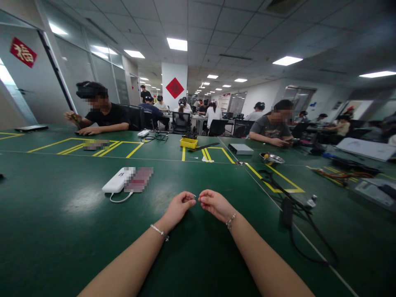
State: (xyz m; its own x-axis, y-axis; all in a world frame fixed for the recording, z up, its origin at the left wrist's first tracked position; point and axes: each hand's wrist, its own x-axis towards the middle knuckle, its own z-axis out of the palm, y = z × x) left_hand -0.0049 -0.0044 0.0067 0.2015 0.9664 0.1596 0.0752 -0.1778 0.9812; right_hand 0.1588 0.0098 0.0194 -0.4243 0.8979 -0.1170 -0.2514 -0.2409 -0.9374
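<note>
Head view: your two hands face each other above the green tabletop (77,239), well in from its far edge, with a narrow gap between their tips. On your left hand (179,207) the thumb and index finger are drawn together in a pinch, and a small shiny piece (194,196) shows at their tips, raised toward your other hand; it is too small for you to tell what it is. Your right hand (217,205) has its fingers bunched, thumb against index, just beside that piece; you cannot tell whether they grip anything. To the left of your hands lies a white power bank (116,181) marked 15, its white cable (122,201) looping on the side away from the far edge, next to a pixelated reddish flat object (140,180). Nearer the far edge are a yellow bin (188,143), a grey metal box (240,149) and a metal bowl (274,158). Toward the right edge runs a black cable (295,246). Two co-workers sit at the far edge, one toward each corner.
</note>
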